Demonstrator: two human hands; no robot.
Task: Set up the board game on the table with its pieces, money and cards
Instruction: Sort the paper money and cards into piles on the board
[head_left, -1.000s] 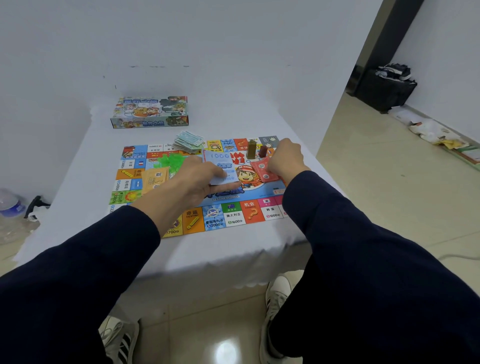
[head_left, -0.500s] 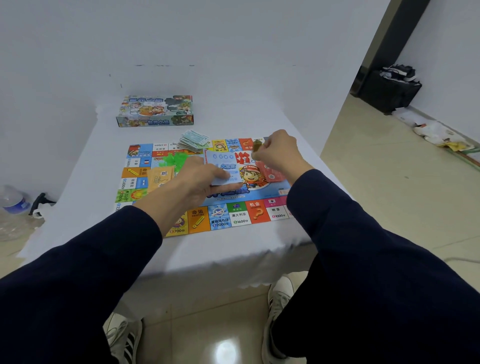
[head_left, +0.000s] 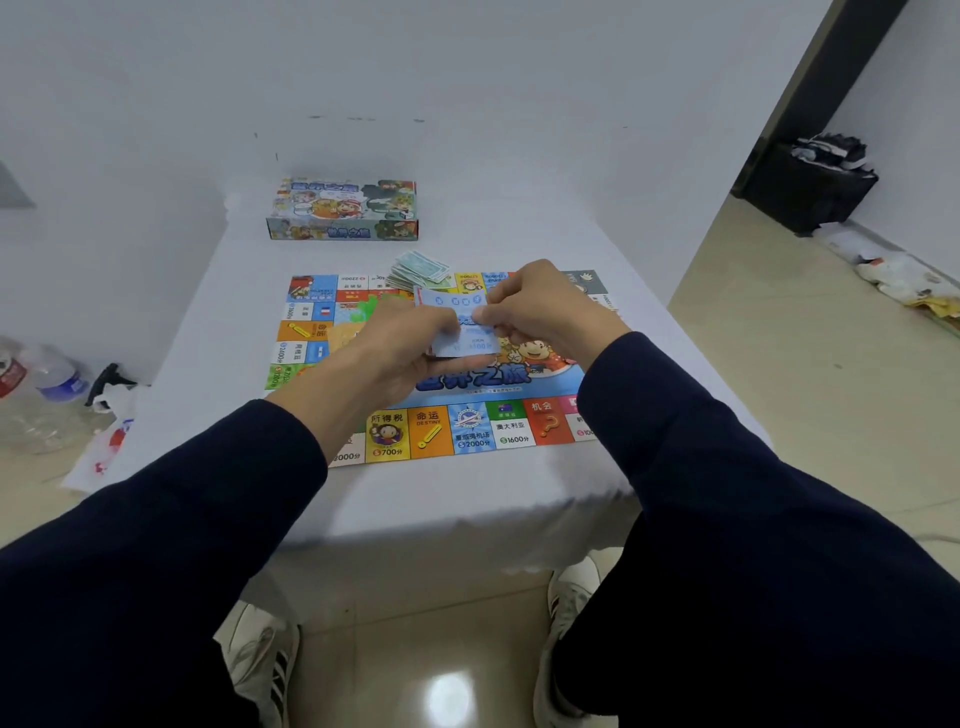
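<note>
**Board laid out, cards in hand, pieces only partly placed**

White walls and a pale tiled floor frame a counter (head_left: 234, 332) draped in a white cloth. Spread flat across its middle lies the game board (head_left: 467, 431), colourful squares running round its edge and a cartoon figure printed at the centre, so the biggest step of the setup looks finished. Behind it, near the far edge of the counter, sits the game box (head_left: 343, 210), closed and well apart from the board.

On the far side of the board rests a loose pile of paper money (head_left: 421, 273), fanned rather than sorted by value; that job seems only half done. Some green plastic pieces (head_left: 363, 312) show just behind the left hand, on the board's left part, though most of them are hidden, so how many are out cannot be told.

Both hands meet above the board's centre. The left hand (head_left: 400, 353) grips a small stack of light blue cards (head_left: 462, 327) from below, fingers curled round it, while the right hand (head_left: 540, 306) pinches the top card at its right edge. My reading is that the cards are being squared up or dealt off, not yet laid down in their place.

Left to do, as far as can be judged: placing the card decks, tidying the money and setting out the player tokens.
</note>
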